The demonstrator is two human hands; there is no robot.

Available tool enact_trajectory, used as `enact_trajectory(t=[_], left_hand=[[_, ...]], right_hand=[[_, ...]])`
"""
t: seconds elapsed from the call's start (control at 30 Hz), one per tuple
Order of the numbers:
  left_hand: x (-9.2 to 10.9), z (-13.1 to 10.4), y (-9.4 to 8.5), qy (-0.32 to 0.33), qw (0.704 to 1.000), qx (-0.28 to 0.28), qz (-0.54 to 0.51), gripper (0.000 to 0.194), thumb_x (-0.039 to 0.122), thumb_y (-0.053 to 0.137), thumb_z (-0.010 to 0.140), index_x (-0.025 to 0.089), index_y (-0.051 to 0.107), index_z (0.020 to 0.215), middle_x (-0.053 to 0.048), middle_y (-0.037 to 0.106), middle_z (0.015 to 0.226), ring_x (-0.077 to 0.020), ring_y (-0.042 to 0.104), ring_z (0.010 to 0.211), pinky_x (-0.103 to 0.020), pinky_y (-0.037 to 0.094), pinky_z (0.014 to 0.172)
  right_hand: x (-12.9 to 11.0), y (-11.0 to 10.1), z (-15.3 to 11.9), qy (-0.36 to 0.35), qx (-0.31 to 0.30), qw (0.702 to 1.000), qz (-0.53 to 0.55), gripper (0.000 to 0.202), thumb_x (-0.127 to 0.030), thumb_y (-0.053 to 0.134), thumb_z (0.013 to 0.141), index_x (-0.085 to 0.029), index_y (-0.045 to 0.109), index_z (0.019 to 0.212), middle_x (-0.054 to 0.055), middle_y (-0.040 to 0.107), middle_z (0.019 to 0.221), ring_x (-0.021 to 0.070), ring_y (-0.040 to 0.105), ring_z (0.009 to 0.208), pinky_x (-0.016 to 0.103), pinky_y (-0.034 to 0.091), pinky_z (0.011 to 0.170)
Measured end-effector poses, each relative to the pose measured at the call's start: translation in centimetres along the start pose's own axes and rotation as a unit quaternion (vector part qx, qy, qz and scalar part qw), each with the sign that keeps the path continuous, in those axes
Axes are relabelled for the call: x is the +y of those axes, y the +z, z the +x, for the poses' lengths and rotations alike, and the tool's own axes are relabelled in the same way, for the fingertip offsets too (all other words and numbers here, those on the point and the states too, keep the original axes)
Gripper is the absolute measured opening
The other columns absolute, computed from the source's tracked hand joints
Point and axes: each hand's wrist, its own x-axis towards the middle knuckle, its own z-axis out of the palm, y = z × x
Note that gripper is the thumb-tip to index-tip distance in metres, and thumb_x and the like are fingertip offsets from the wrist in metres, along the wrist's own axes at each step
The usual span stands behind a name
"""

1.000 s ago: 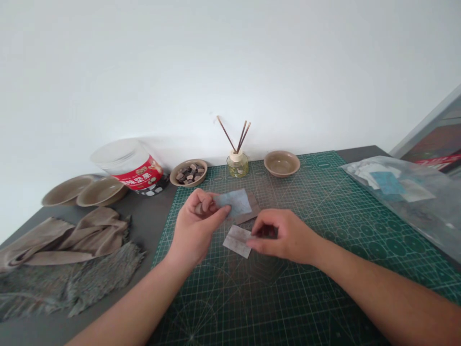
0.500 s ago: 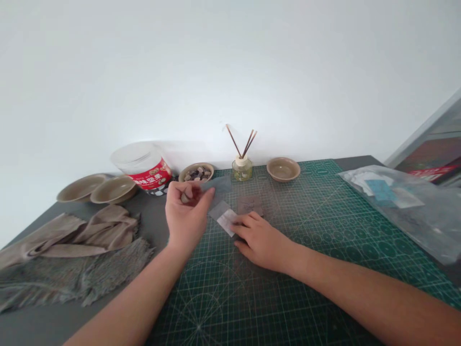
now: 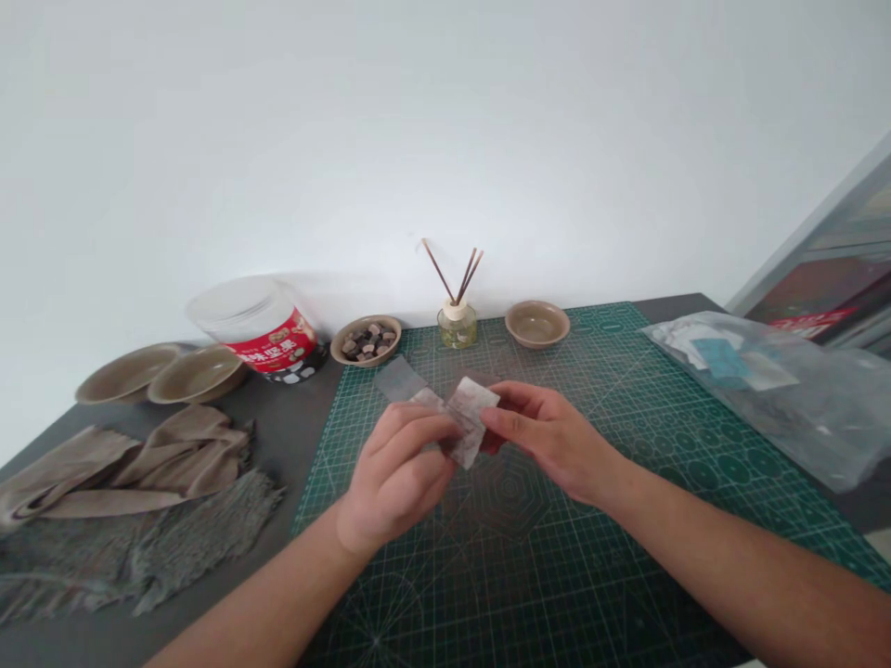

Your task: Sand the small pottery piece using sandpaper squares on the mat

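Sheet [image 3: 477, 401], pale and mottled, is pinched in the right hand [image 3: 547, 429] above the green mat [image 3: 591, 566].
Its lower left edge is met by the curled left hand [image 3: 404, 468]; whether it is gripped there cannot be told. Beyond, dark and tan chunks [image 3: 368, 341] are held in a small bowl [image 3: 338, 351], and sticks [image 3: 441, 270] are stood in a bottle [image 3: 458, 334]. White and blue pieces [image 3: 720, 360] are enclosed in a clear bag [image 3: 835, 399]; the tub [image 3: 243, 325] is capped, its contents unclear.
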Motion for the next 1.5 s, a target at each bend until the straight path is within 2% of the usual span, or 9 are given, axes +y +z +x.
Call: enact_trajectory(t=[0.17, 0.3, 0.47, 0.63, 0.83, 1.03, 1.2, 1.33, 1.5], left_hand=[[1.0, -0.3, 0.7, -0.002, 1.0, 0.015, -0.003, 0.042, -0.005, 0.075, 0.069, 0.021, 0.044, 0.081, -0.007, 0.069, 0.11, -0.0222, 0.065, 0.099, -0.042, 0.055, 0.084], [0.3, -0.8, 1.2, -0.15, 0.985, 0.067, -0.051, 0.041, 0.002, 0.073, 0.07, 0.022, 0.041, 0.085, -0.004, 0.06, 0.095, -0.0188, 0.058, 0.084, -0.035, 0.048, 0.071], [-0.8, -1.6, 2.1, -0.311, 0.91, 0.018, -0.275, 0.013, 0.031, 0.049, 0.092, 0.022, 0.042, 0.086, 0.0, 0.041, 0.075, -0.0178, 0.04, 0.068, -0.034, 0.035, 0.062], [-0.6, -1.7, 2.7, -0.427, 0.855, 0.016, -0.295, 0.017, 0.03, 0.043, 0.099, 0.021, 0.048, 0.085, -0.001, 0.044, 0.077, -0.0179, 0.041, 0.072, -0.033, 0.036, 0.066], [-0.4, -1.3, 3.1, -0.421, 0.854, -0.058, -0.298, 0.008, 0.029, 0.057, 0.096, 0.022, 0.057, 0.1, -0.001, 0.055, 0.087, -0.0159, 0.051, 0.078, -0.029, 0.042, 0.07], [0.7, 1.0, 3.1, -0.488, 0.819, -0.091, -0.289, 0.012, 0.025, 0.066, 0.09, 0.02, 0.068, 0.1, 0.001, 0.058, 0.074, -0.0135, 0.053, 0.067, -0.025, 0.042, 0.061], [1.9, 1.8, 3.5, -0.534, 0.769, -0.066, -0.346, 0.023, 0.028, 0.078, 0.08, 0.019, 0.065, 0.096, 0.006, 0.054, 0.064, -0.0107, 0.051, 0.058, -0.022, 0.042, 0.054], [2.1, 1.3, 4.6, -0.528, 0.765, -0.024, -0.368, 0.013, 0.025, 0.073, 0.084, 0.018, 0.068, 0.094, 0.002, 0.063, 0.073, -0.0113, 0.059, 0.063, -0.024, 0.049, 0.06], [1.7, 0.7, 4.9, -0.521, 0.768, -0.03, -0.37, 0.014, 0.025, 0.071, 0.086, 0.018, 0.068, 0.098, 0.0, 0.07, 0.077, -0.0138, 0.067, 0.07, -0.027, 0.054, 0.067]], right_hand=[[0.6, -1.1, -0.4, -0.008, 0.045, 0.998, -0.045, 0.018, -0.033, 0.076, 0.085, -0.016, 0.071, 0.082, -0.001, 0.064, 0.072, 0.0113, 0.056, 0.064, 0.024, 0.047, 0.061], [1.2, -2.0, -0.4, -0.03, 0.057, 0.998, 0.013, 0.017, -0.029, 0.077, 0.084, -0.016, 0.066, 0.081, -0.001, 0.066, 0.069, 0.0114, 0.059, 0.058, 0.023, 0.051, 0.054], [1.5, -2.2, -0.6, -0.027, 0.033, 0.995, 0.092, 0.017, -0.027, 0.073, 0.088, -0.02, 0.057, 0.088, -0.001, 0.069, 0.079, 0.0162, 0.068, 0.066, 0.031, 0.061, 0.056], [1.3, -2.0, -0.9, -0.004, -0.013, 0.989, 0.144, 0.016, -0.023, 0.064, 0.093, -0.023, 0.049, 0.09, 0.0, 0.072, 0.092, 0.0195, 0.075, 0.075, 0.04, 0.063, 0.068], [1.5, -2.5, -0.7, -0.023, -0.008, 0.995, 0.098, 0.018, -0.022, 0.064, 0.092, -0.022, 0.046, 0.088, 0.005, 0.073, 0.108, 0.0204, 0.074, 0.082, 0.036, 0.059, 0.07], [1.2, -3.4, -1.0, -0.045, 0.035, 0.991, -0.119, 0.009, -0.026, 0.057, 0.095, -0.021, 0.051, 0.091, 0.007, 0.069, 0.119, 0.0158, 0.068, 0.076, 0.03, 0.055, 0.063], [1.2, -3.7, -1.2, -0.052, 0.094, 0.951, -0.29, 0.005, -0.019, 0.052, 0.092, -0.023, 0.055, 0.09, -0.001, 0.067, 0.088, 0.0145, 0.062, 0.065, 0.027, 0.046, 0.058], [1.4, -3.7, -1.1, -0.096, 0.102, 0.914, -0.38, 0.01, -0.015, 0.052, 0.087, -0.023, 0.05, 0.081, -0.004, 0.056, 0.073, 0.0156, 0.054, 0.069, 0.029, 0.04, 0.066], [1.8, -3.5, -1.0, -0.085, 0.064, 0.925, -0.366, 0.01, -0.015, 0.045, 0.09, -0.024, 0.045, 0.087, -0.004, 0.052, 0.075, 0.016, 0.05, 0.071, 0.03, 0.037, 0.068]])
